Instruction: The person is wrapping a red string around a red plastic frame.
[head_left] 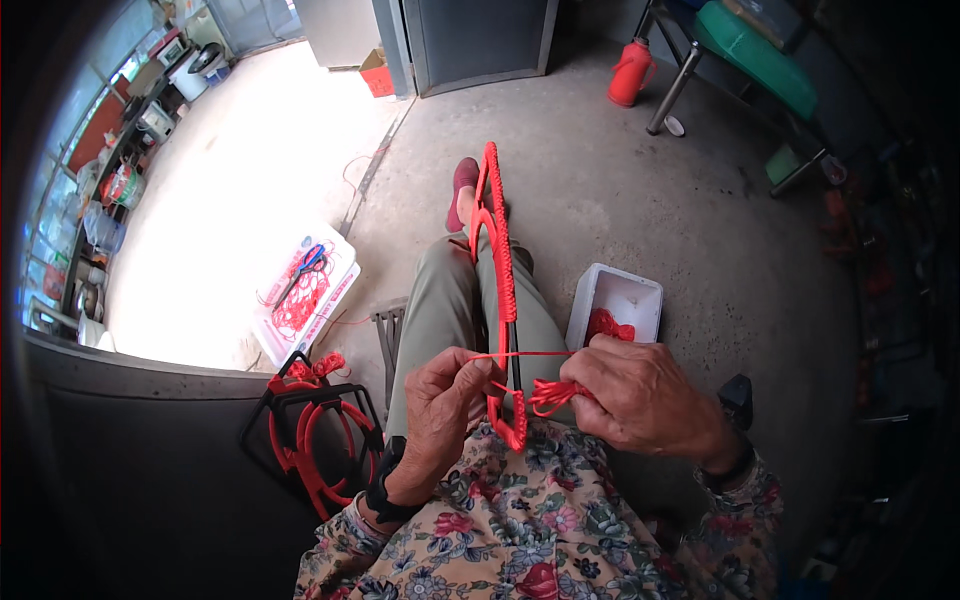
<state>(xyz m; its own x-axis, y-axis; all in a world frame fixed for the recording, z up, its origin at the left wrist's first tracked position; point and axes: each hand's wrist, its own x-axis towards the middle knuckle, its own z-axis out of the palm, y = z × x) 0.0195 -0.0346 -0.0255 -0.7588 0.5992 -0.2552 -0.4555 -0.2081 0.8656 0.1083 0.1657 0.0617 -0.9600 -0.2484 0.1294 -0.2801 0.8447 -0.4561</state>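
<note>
Upright between my knees stands a frame (505, 281), most of its edge wound in red cord, with a bare black stretch near my hands. My left hand (440, 405) is closed beside that bare stretch, thumb and forefinger pinching the red cord. From there a taut strand (535, 354) runs across to my right hand (640, 395), which is closed around a looped bundle of red cord (552, 396) just right of the frame. The fingertips of my right hand are partly hidden behind its knuckles.
On the left, a white foam lid (345, 275) bears tangled red cord and blue-handled scissors (305, 268). More black and red frames (315, 435) lean below it. A white foam box (650, 292) with red cord stands right. Farther off are a red thermos (628, 75) and a metal-legged table (683, 80).
</note>
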